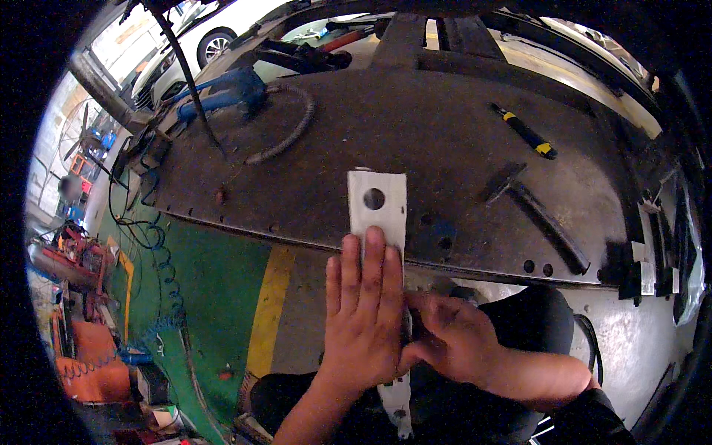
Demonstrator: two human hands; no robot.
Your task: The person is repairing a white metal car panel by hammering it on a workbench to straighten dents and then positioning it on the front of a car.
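Place: I am working in a metal or vehicle workshop.
Bench: I am leaning over a dark, stained steel worktable point(386, 133) with drilled holes along its edge.
Tools: a yellow-and-black screwdriver point(525, 130) and a hammer point(535, 213) are lying on the plate, and a blue power tool point(222, 87) is sitting at the far corner with its braided hose point(291, 133).
Floor: green paint with a yellow safety stripe point(268, 304) is showing below the bench (typical shop marking).
Surroundings: orange machinery point(85, 348) and a blue coiled air hose point(152, 245) are crowding the left side.
Beyond: a white car point(200, 41) is standing outside the opening.
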